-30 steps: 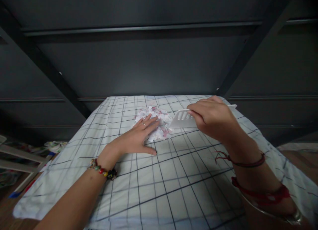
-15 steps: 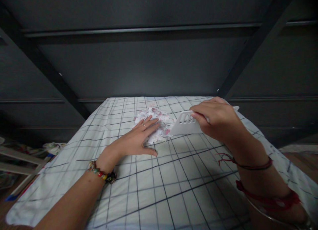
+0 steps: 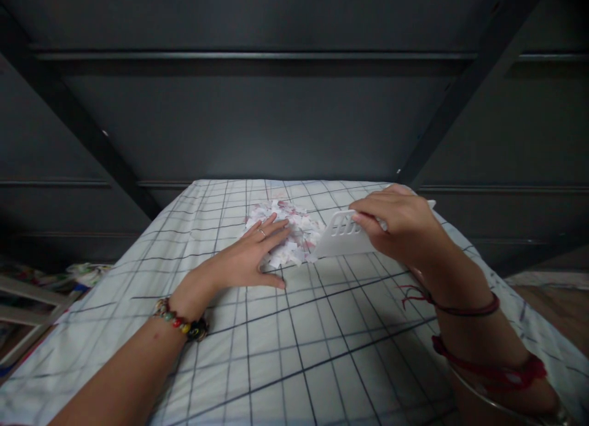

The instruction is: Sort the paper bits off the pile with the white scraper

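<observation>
A loose heap of white and pinkish paper scraps (image 3: 294,229) lies on the checked cloth. My left hand (image 3: 257,251) rests flat at the heap's left side, fingers spread and touching the scraps, thumb out toward me. On the heap's right, my right hand (image 3: 396,226) grips a white slotted plastic piece (image 3: 343,245) from above. Its slanted left edge meets the scraps and its lower edge is down at the cloth. A pale end of it shows past the back of the hand; the part under my fingers is hidden, so its exact kind is unclear.
The white cloth with dark check lines (image 3: 294,352) covers the surface. A dark panelled wall (image 3: 276,125) rises right behind its far edge. Low on the left stands a pale wooden frame (image 3: 27,315), with a heap of cloth (image 3: 87,271) near it.
The view has shifted slightly. The white plastic piece sits a little lower against the heap's right edge, still in my right hand. My left hand keeps its spread pose at the scraps.
</observation>
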Motion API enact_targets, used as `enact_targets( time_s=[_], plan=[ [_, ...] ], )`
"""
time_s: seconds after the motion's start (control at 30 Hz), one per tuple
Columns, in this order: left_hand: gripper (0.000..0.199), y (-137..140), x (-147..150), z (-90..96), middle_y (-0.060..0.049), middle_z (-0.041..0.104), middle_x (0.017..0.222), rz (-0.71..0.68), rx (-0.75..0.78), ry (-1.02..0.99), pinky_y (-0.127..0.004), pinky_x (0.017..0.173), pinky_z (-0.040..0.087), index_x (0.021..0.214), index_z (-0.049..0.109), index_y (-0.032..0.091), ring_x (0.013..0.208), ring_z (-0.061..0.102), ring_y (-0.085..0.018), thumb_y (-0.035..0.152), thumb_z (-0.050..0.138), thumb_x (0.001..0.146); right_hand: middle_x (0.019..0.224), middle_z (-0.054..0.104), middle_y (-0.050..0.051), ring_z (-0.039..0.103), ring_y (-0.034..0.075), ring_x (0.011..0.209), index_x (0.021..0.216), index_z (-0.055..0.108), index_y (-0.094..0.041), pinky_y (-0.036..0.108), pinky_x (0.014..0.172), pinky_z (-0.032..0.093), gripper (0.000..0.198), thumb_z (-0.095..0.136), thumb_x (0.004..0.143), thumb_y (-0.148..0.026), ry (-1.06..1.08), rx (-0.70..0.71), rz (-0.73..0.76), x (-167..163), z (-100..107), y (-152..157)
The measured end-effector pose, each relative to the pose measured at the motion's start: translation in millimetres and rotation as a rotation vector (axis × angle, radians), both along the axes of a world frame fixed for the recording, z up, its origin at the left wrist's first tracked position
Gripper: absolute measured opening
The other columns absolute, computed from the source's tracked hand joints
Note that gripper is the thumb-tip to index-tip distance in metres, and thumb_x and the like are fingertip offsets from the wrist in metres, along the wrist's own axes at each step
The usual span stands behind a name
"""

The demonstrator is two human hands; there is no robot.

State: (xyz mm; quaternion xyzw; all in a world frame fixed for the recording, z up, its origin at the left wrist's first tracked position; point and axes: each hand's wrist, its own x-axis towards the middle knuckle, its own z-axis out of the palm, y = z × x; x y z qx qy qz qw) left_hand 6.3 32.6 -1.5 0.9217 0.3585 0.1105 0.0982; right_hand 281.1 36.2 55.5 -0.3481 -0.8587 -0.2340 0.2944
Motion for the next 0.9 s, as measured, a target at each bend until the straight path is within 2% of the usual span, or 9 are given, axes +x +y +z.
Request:
enact_targets(
  time_s=[0.17, 0.37, 0.53, 0.9],
  plan=[
    [0.092, -0.7, 0.2, 0.7, -0.013, 0.022, 0.148, -0.010, -0.003, -0.030, -0.053, 0.109, 0.009, 0.143, 0.023, 0.021, 0.137, 0.008, -0.034, 0.064, 0.062, 0.072, 0.061, 0.061, 0.001, 0.055, 0.016, 0.061, 0.061, 0.055, -0.020, 0.031, 0.066, 0.035, 0.024, 0.041, 0.080, -0.019, 0.008, -0.002, -0.080, 0.9, 0.4, -0.1],
    [0.092, -0.9, 0.5, 1.1, -0.014, 0.021, 0.149, -0.004, -0.003, -0.019, -0.053, 0.109, 0.009, 0.143, 0.023, 0.021, 0.137, 0.006, -0.034, 0.065, 0.061, 0.071, 0.060, 0.061, 0.000, 0.055, 0.015, 0.061, 0.059, 0.055, -0.021, 0.030, 0.064, 0.036, 0.027, 0.040, 0.082, -0.021, -0.026, -0.019, -0.027, -0.8, 0.8, -1.0],
    [0.094, -0.1, 0.2, -0.2, -0.014, 0.021, 0.149, -0.003, 0.003, -0.001, -0.052, 0.109, 0.010, 0.143, 0.022, 0.021, 0.137, 0.006, -0.033, 0.066, 0.061, 0.071, 0.062, 0.062, 0.002, 0.055, 0.016, 0.061, 0.063, 0.056, -0.019, 0.032, 0.065, 0.035, 0.020, 0.043, 0.078, -0.018, 0.023, 0.011, -0.117, 0.8, -1.7, 1.1],
    [0.096, 0.0, 0.0, -0.8, -0.015, 0.020, 0.149, -0.002, 0.014, 0.027, -0.053, 0.109, 0.011, 0.144, 0.019, 0.020, 0.137, 0.007, -0.033, 0.066, 0.061, 0.071, 0.061, 0.062, 0.001, 0.055, 0.016, 0.060, 0.062, 0.056, -0.020, 0.031, 0.066, 0.035, 0.021, 0.043, 0.078, -0.019, -0.003, -0.067, -0.125, 4.8, 0.2, 0.2]
  ],
)
